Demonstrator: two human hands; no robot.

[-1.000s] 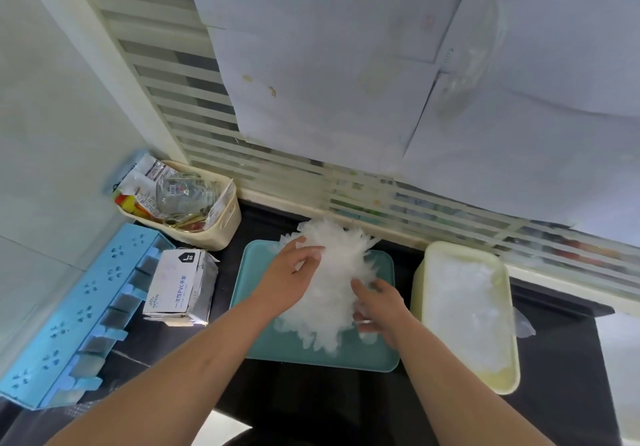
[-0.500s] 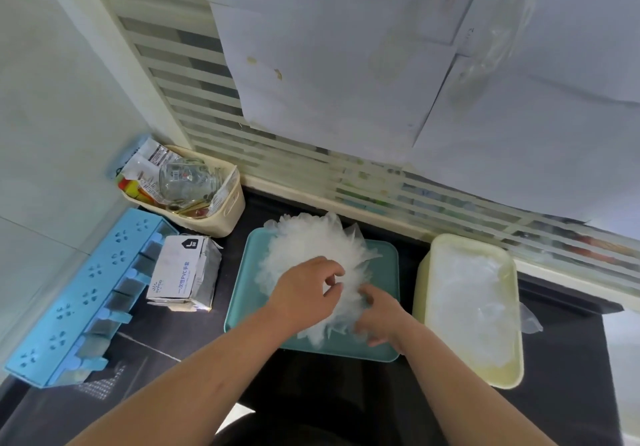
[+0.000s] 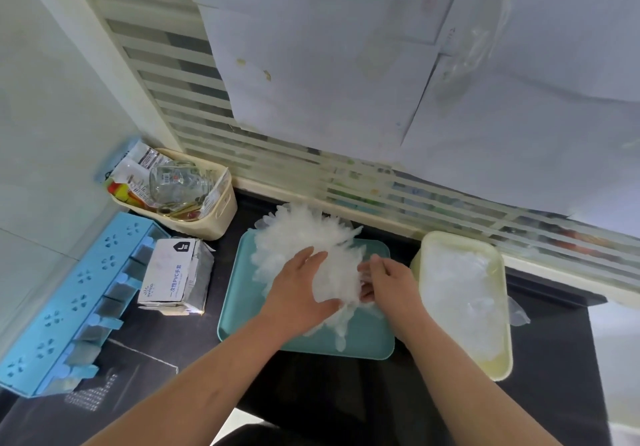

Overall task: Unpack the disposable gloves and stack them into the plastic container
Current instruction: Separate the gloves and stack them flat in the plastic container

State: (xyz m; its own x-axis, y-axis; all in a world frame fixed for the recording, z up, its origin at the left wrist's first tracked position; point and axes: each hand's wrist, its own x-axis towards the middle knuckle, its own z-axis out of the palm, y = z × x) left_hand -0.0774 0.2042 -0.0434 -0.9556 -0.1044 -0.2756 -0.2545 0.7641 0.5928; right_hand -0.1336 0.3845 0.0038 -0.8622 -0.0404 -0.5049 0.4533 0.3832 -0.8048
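A fluffy pile of clear disposable gloves (image 3: 304, 238) lies on a teal tray (image 3: 242, 310) in the middle of the dark counter. My left hand (image 3: 298, 293) rests on the pile's near left side, fingers stretched out and thumb spread along its lower edge. At the pile's right edge my right hand (image 3: 388, 279) has its fingers curled and pinches some gloves. A cream plastic container (image 3: 426, 243) stands right of the tray with a flat layer of gloves (image 3: 464, 300) inside it.
An opened glove box (image 3: 169, 272) lies left of the tray. Beside it is a blue slotted rack (image 3: 65, 310). A cream basket (image 3: 221, 210) with a glass jar and packets sits in the back corner. One loose glove (image 3: 518, 314) sticks out behind the container.
My left hand has uncurled and now lies spread on the pile. My right hand has shifted slightly right along the pile's edge, still pinching gloves.
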